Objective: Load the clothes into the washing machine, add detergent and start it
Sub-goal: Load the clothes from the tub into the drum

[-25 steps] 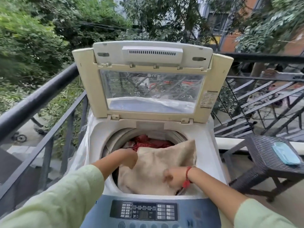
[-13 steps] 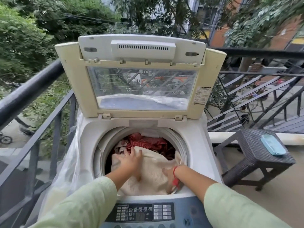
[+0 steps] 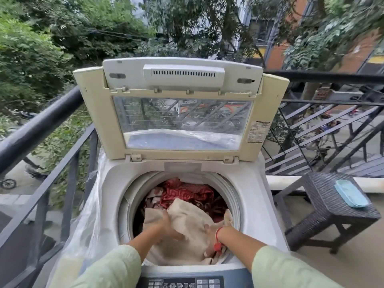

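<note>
Down in the head view, both hands reach into the white top-loading washing machine (image 3: pixel 255 190), lid raised. The left hand (image 3: pixel 166 223) pinches the beige cloth (image 3: pixel 193 221); the right hand (image 3: pixel 209 230) presses it, grip unclear. Red patterned clothes (image 3: pixel 187 192) lie behind.

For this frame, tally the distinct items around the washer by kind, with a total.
Washing machines: 1, lid open
Beige cloths: 1, in the drum under both hands (left hand, right hand)
Red patterned garments: 1 visible
Wicker stools: 1
Light blue flat cases: 1, on the stool
Total: 5
</note>
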{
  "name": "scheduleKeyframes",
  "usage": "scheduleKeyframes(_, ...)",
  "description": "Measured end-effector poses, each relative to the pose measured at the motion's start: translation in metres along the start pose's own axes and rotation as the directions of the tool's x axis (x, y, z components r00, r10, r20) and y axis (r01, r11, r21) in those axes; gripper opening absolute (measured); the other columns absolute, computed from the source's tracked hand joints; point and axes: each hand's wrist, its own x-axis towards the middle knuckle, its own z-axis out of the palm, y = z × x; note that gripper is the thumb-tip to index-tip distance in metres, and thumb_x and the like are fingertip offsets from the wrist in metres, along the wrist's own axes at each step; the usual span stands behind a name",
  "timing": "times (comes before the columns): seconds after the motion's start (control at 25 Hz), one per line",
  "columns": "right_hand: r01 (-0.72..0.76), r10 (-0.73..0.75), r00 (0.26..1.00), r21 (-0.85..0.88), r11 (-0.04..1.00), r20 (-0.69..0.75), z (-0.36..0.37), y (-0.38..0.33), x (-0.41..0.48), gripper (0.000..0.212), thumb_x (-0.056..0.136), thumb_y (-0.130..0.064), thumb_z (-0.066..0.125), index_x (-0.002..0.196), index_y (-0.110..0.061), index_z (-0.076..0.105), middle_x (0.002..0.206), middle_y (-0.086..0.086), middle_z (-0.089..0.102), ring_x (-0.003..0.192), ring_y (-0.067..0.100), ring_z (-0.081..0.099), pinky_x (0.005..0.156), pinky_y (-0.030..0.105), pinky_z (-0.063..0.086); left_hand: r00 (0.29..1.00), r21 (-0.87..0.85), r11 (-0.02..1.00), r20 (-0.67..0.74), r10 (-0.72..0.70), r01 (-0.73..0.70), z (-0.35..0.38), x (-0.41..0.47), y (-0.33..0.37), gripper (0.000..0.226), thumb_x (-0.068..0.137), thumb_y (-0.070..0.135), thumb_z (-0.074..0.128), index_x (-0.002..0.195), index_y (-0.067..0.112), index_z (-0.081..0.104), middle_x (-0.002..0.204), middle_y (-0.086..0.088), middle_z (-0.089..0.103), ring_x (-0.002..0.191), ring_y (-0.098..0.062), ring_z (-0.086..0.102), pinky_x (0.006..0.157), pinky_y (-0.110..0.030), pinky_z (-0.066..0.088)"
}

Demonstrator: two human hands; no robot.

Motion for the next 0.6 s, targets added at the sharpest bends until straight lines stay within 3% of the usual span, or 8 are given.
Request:
scheduleKeyframes(0.04, 0.009, -0.009, 1.0, 0.002, 1.0, -0.001, -0.005, 0.004, -0.008, 0.087, 0.079, -0.049, 0.058, 0.149, -0.022, 0.012, 0.147, 0.013, 0.031, 0.135, 0.035, 0.031, 0.113, 0.044, 0.023, 1.0, 0.035, 0.999, -0.009, -0.003, 0.003, -0.001, 0.0, 0.002, 0.141, 0.056, 0.058, 0.081, 0.149, 0.018, -0.017, 0.154, -0.013, 0.024, 0.136, -0.032, 0.035, 0.099, -0.035, 0.044)
scheduleKeyframes(0.12, 0.097, -0.087, 0.992, 0.126, 0.987, -0.086, -0.022, 0.015, -0.023, 0.094, 0.078, -0.049, 0.061, 0.149, -0.027, 0.004, 0.147, 0.014, 0.036, 0.135, 0.034, 0.034, 0.11, 0.042, 0.028, 0.995, 0.204, 0.978, -0.092, 0.05, -0.03, -0.019, 0.001, 0.014, 0.124, 0.056, 0.066, 0.076, 0.149, 0.012, 0.016, 0.149, -0.009, 0.037, 0.131, -0.026, 0.042, 0.099, -0.031, 0.043)
scheduleKeyframes(0.2, 0.226, -0.143, 0.956, 0.337, 0.914, -0.256, -0.038, 0.036, -0.044, 0.09, 0.082, -0.041, 0.063, 0.15, -0.022, 0.008, 0.151, 0.01, 0.03, 0.138, 0.027, 0.031, 0.11, 0.034, 0.029, 0.968, 0.275, 0.958, -0.209, 0.139, -0.078, -0.048, -0.003, 0.034, 0.096, 0.059, 0.07, 0.069, 0.134, 0.015, 0.044, 0.134, -0.006, 0.051, 0.115, -0.022, 0.053, 0.084, -0.026, 0.047)
scheduleKeyframes(0.24, 0.284, -0.146, 0.93, 0.408, 0.868, -0.336, -0.044, 0.048, -0.058, 0.086, 0.084, -0.038, 0.063, 0.15, -0.02, 0.012, 0.153, 0.009, 0.028, 0.139, 0.024, 0.031, 0.11, 0.03, 0.028, 0.947, 0.258, 0.96, -0.264, 0.182, -0.113, -0.058, -0.008, 0.047, 0.086, 0.062, 0.069, 0.067, 0.128, 0.017, 0.05, 0.128, -0.006, 0.054, 0.108, -0.021, 0.056, 0.079, -0.027, 0.048)
scheduleKeyframes(0.36, 0.404, -0.082, 0.84, 0.516, 0.755, -0.537, -0.052, 0.079, -0.092, 0.074, 0.085, -0.035, 0.063, 0.147, -0.021, 0.023, 0.15, 0.008, 0.029, 0.136, 0.023, 0.034, 0.108, 0.03, 0.03, 0.888, 0.247, 0.947, -0.36, 0.285, -0.204, -0.064, -0.022, 0.086, 0.077, 0.069, 0.064, 0.064, 0.131, 0.019, 0.048, 0.132, -0.008, 0.051, 0.117, -0.027, 0.052, 0.093, -0.037, 0.048)
scheduleKeyframes(0.48, 0.503, 0.053, 0.762, 0.642, 0.579, -0.645, -0.048, 0.109, -0.119, 0.061, 0.087, -0.026, 0.064, 0.14, -0.023, 0.034, 0.145, 0.005, 0.035, 0.126, 0.022, 0.044, 0.096, 0.025, 0.04, 0.814, 0.179, 0.919, -0.426, 0.394, -0.351, -0.038, -0.046, 0.129, 0.059, 0.075, 0.053, 0.065, 0.125, 0.023, 0.054, 0.125, -0.007, 0.058, 0.114, -0.028, 0.055, 0.095, -0.043, 0.048)
scheduleKeyframes(0.52, 0.535, 0.104, 0.733, 0.664, 0.523, -0.672, -0.045, 0.123, -0.127, 0.056, 0.087, -0.021, 0.064, 0.137, -0.022, 0.039, 0.142, 0.005, 0.038, 0.119, 0.02, 0.049, 0.091, 0.021, 0.041, 0.766, 0.133, 0.893, -0.469, 0.439, -0.43, -0.028, -0.055, 0.143, 0.052, 0.077, 0.047, 0.065, 0.123, 0.024, 0.055, 0.123, -0.006, 0.058, 0.113, -0.027, 0.055, 0.095, -0.043, 0.047)
scheduleKeyframes(0.6, 0.585, 0.208, 0.668, 0.676, 0.448, -0.715, -0.035, 0.155, -0.146, 0.048, 0.086, -0.013, 0.064, 0.13, -0.02, 0.046, 0.136, 0.005, 0.046, 0.105, 0.015, 0.056, 0.081, 0.013, 0.043, 0.583, 0.089, 0.767, -0.596, 0.552, -0.636, -0.007, -0.077, 0.174, 0.042, 0.083, 0.036, 0.064, 0.121, 0.022, 0.055, 0.122, -0.005, 0.057, 0.115, -0.024, 0.052, 0.097, -0.04, 0.044)
